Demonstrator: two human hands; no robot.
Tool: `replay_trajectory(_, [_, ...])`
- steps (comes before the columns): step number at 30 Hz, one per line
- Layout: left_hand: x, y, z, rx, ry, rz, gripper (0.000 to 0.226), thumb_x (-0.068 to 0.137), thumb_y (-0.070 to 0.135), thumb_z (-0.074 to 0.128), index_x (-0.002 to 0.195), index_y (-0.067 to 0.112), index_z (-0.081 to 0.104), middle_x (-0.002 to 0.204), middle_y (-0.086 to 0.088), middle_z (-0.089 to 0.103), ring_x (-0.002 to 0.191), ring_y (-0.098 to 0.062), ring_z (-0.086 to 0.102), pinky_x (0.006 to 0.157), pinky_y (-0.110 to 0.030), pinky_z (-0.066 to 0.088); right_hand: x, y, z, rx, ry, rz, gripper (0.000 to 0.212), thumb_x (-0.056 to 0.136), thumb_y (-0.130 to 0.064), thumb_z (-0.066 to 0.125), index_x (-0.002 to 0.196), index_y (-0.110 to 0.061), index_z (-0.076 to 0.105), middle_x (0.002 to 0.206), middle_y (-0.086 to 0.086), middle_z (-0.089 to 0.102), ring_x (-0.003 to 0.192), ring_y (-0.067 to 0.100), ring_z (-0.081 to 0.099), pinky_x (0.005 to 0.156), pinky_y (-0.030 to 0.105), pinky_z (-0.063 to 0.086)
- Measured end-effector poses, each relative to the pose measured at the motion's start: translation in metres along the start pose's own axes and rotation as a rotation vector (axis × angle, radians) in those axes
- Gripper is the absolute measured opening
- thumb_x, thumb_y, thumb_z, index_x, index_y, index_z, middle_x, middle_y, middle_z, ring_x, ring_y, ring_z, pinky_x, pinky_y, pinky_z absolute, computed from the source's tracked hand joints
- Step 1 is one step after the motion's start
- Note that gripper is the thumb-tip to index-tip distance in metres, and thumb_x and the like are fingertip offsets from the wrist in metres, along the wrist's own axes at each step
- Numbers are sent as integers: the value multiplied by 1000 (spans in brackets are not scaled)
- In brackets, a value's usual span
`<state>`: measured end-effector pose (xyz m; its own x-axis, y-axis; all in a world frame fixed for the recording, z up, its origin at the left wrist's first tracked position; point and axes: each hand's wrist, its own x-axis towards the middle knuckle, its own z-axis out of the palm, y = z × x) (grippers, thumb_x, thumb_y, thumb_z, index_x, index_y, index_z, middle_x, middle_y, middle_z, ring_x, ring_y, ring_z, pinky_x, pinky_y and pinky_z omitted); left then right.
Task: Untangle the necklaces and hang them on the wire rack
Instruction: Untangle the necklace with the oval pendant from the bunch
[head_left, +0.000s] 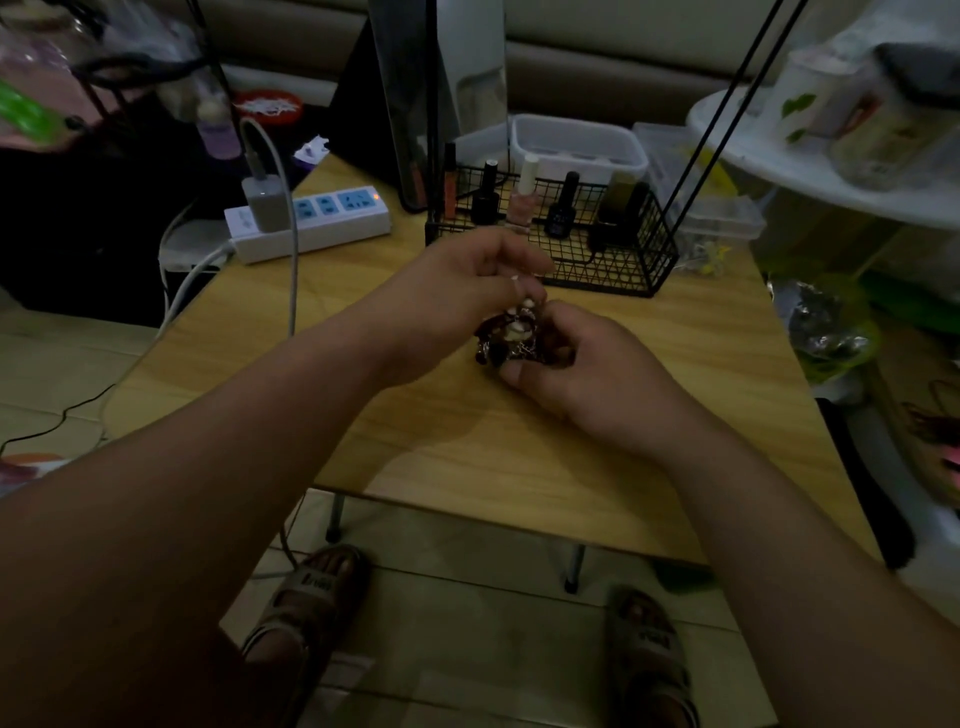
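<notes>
Near the frame's centre, above the worktop (519, 467), the right hand (587, 374) cups a knotted clump of necklaces (511, 338) while the left hand (467, 291) pinches a strand. The wire rack (613, 260) behind carries no necklace; the untangling seems barely begun.

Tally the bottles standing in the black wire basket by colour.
Black bottles: 3
Pale pink bottle with white cap: 1
Orange tube: 1
Total: 5, all in the wire basket
</notes>
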<state>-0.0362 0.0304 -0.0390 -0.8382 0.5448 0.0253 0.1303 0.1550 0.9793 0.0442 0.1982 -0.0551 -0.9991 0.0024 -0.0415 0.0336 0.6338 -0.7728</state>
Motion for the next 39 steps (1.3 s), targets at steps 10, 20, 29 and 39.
replay_trajectory(10, [-2, -9, -4, 398, -94, 6, 27, 101, 14, 63, 119, 33, 72, 112, 15, 68, 101, -1, 66, 85, -24, 57, 0, 9, -23, 269, 96, 126, 10, 91, -17, 73, 100, -20, 68, 92, 8, 78, 83, 29, 73, 73, 45, 54])
replay_trajectory(20, [0, -15, -11, 821, -53, 6, 19, 99, 15, 59, 112, 26, 69, 114, 7, 57, 100, -9, 54, 73, -15, 41, -3, 12, -35, 310, 73, 258, 8, 96, -16, 65, 101, -18, 70, 74, 2, 69, 70, 18, 65, 63, 37, 51])
replay_trajectory(29, [0, -15, -7, 946, -70, 3, 28, 89, 32, 71, 115, 33, 63, 120, 7, 56, 117, -17, 51, 101, -44, 46, -4, 12, -32, 254, 34, 202, 19, 90, -8, 75, 103, -22, 73, 85, -2, 73, 69, 13, 63, 66, 32, 54])
replay_trajectory(39, [1, -9, 12, 416, -53, 45, 11, 103, 16, 58, 107, 20, 67, 85, 5, 68, 62, 7, 59, 58, -17, 44, 0, 8, -26, 322, 9, 126, 36, 87, 10, 67, 110, -17, 67, 94, 3, 72, 73, 11, 67, 62, 27, 51])
